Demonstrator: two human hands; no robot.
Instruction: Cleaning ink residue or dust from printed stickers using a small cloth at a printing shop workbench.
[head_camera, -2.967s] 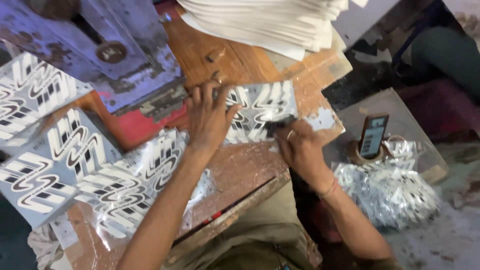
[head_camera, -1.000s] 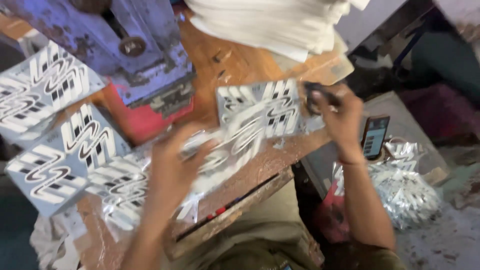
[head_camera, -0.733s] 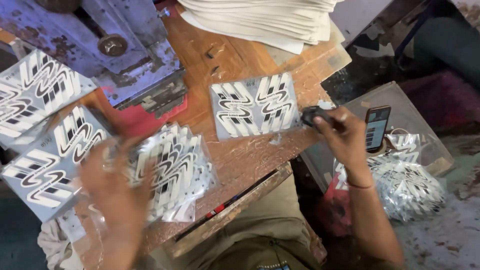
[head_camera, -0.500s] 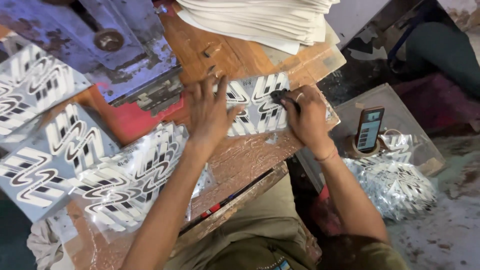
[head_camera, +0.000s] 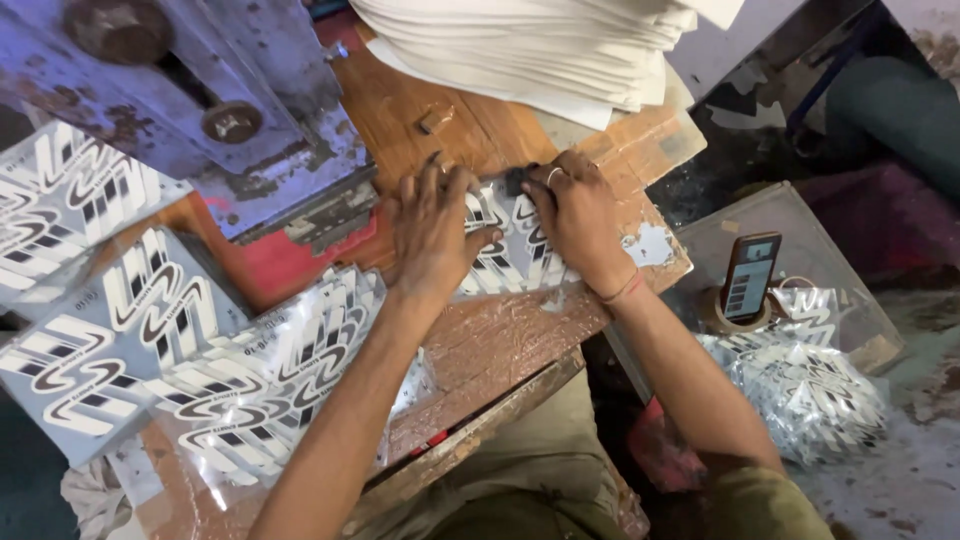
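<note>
**Sticker sheet pinned down near the bench's far right corner, big pile already stacked on the left**

Head view: both hands are flat on one glossy sticker sheet (head_camera: 520, 250) lying on the wooden bench (head_camera: 500, 350), close to its right edge and just in front of the blue metal press (head_camera: 200, 110). The left hand (head_camera: 432, 232) presses down with spread fingers, palm open on the sheet. The right hand (head_camera: 575, 222) lies on the sheet's upper right part, fingers curled around a small dark object (head_camera: 516, 180); I can't tell what that object is.

Progress-wise, I'd guess it's well underway: a loose pile of patterned sheets (head_camera: 250, 380) sits along the near left edge, while a thick white paper stack (head_camera: 540, 45) waits at the far edge.

Room is tight. The press crowds the left, the paper stack hems in the back, and the right edge drops off toward a phone (head_camera: 748, 278) propped on a side table. Open wood is mostly the strip at the near edge.
</note>
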